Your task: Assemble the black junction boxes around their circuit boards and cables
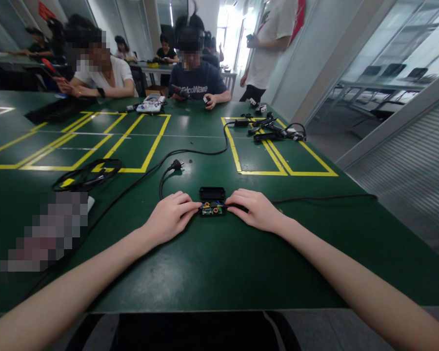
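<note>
An open black power adapter case [212, 214] lies on the green table, with a green circuit board [209, 210] carrying copper coils and blue wires inside it. Its black cover half [212, 193] sits just behind, hollow side showing. At the left end of the case, my left hand [171, 214] pinches the power cord, mostly hidden by the fingers. That cord appears to come out behind the hand and ends in a black two-pin plug [176, 165]. My right hand [255, 208] is closed on the black cable at the right end; the cable [325, 197] runs off to the right.
A coiled black cable [89, 176] and a blurred-out object [49, 234] lie to the left. Another cable with an adapter [241, 123] crosses the table. Black parts [274, 130] lie inside yellow tape at the far right. People sit across the table; one stands.
</note>
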Tool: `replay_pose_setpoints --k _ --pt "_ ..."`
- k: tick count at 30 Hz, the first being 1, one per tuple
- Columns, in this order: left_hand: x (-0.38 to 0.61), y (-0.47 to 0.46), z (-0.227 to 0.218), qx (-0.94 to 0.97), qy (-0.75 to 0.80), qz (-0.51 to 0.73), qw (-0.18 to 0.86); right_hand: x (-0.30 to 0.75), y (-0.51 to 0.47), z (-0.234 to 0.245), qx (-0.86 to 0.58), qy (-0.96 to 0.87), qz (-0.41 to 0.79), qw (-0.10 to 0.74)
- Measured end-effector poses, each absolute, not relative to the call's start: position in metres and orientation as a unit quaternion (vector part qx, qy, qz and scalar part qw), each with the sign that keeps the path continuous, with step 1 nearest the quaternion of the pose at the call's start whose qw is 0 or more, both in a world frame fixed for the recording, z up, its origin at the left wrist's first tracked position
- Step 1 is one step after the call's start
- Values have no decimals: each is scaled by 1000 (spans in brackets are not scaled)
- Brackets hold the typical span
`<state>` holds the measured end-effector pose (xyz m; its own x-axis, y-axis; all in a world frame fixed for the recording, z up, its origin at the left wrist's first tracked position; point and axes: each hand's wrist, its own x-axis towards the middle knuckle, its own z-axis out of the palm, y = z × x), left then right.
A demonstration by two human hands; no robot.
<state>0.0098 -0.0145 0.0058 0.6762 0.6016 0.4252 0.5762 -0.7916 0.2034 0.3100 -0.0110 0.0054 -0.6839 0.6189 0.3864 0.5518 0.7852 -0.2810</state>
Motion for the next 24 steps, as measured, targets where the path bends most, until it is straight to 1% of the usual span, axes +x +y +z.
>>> replay_pose_setpoints --k 5,10,16,24 --pt "10 -14 7 919 312 241 24 308 -12 9 -316 -920 57 227" --pt "10 -10 6 918 316 238 28 308 -12 12 -315 -924 69 204" --pt "9 -7 7 916 312 247 49 307 -13 14 -309 -927 60 203" --pt "8 -9 5 918 315 236 42 308 -12 16 -293 -938 47 180"
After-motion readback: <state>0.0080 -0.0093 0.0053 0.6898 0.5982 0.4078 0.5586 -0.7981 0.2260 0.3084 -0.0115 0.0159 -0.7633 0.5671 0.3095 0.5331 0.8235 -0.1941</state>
